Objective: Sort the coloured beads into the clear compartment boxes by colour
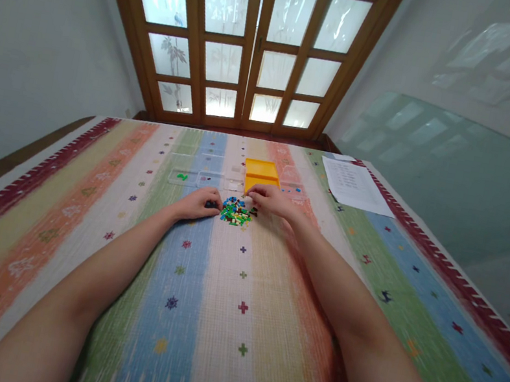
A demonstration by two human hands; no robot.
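A heap of tiny toy building bricks (236, 214), mostly green and blue with some brown and yellow, lies on the striped tablecloth. At its left edge rests my left hand (197, 203), fingers curled in, with something dark in the shadow beneath them. My right hand (272, 200) is over the heap's right side, thumb and forefinger pinched together in front of an open yellow box (263, 169). Whatever either hand holds is too small or hidden to make out.
Clear plastic boxes flank the yellow one; the left box holds green bricks (182, 176), the right box a few blue and red bits (298, 191). Printed paper sheets (354, 185) lie at the far right. Wood-framed glass doors (255, 46) stand beyond the table.
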